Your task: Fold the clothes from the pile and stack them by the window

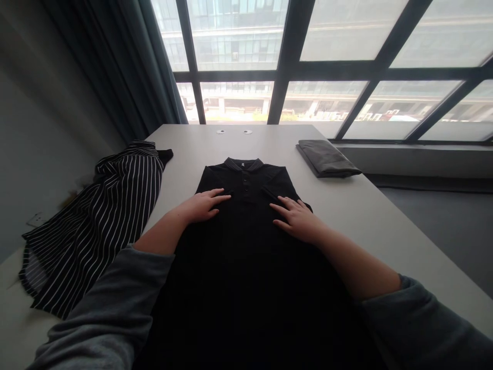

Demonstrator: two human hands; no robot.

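Observation:
A black polo shirt (250,257) lies spread front side up on the white table, its collar pointing toward the window. Its short sleeves are laid inward over the chest, and a few buttons show below the collar. My left hand (204,204) rests flat on the shirt near the left sleeve, fingers stretched out. On the opposite side my right hand (296,218) lies with spread fingers by the right sleeve. Neither hand grips the cloth. The shirt's lower part runs toward me and is too dark to make out in detail.
On the table's left edge lies a crumpled black garment with white stripes (111,205), partly hanging over. A folded dark grey cloth (326,158) sits at the back right of the white table (396,231). Two small round fittings are at the far edge, before the window (234,36).

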